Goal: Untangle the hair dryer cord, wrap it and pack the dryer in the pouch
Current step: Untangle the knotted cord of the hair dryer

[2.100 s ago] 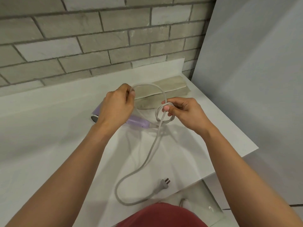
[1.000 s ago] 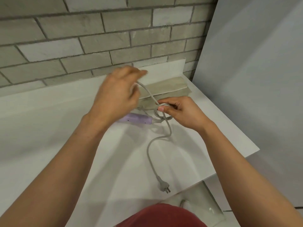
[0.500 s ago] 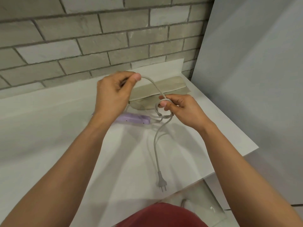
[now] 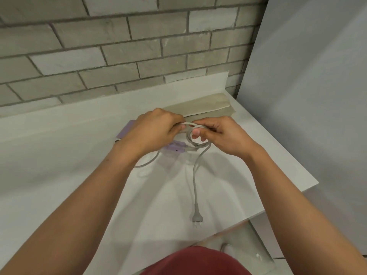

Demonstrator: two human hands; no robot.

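While the white tabletop [image 4: 59, 175] carries everything, the flat beige pouch [image 4: 208, 105] lies at its back by the brick wall, just behind both hands. The purple hair dryer [image 4: 175, 148] lies on the tabletop beneath them, mostly hidden by the left one. The left-hand grip [image 4: 153, 132] is closed on a stretch of the grey cord [image 4: 195, 175], pinching it close to the right fingers. The right-hand grip [image 4: 220, 137] is clamped on a small coil of that cord looped round its fingertips. From the coil the cord trails toward the person and ends in the plug [image 4: 197, 216], which lies loose near the front edge. As I judge it, pulling the left strand tight could cinch the coil into a knot. The coil could also slip off the fingertips and spring open, and a hard tug might flick the plug over the edge.
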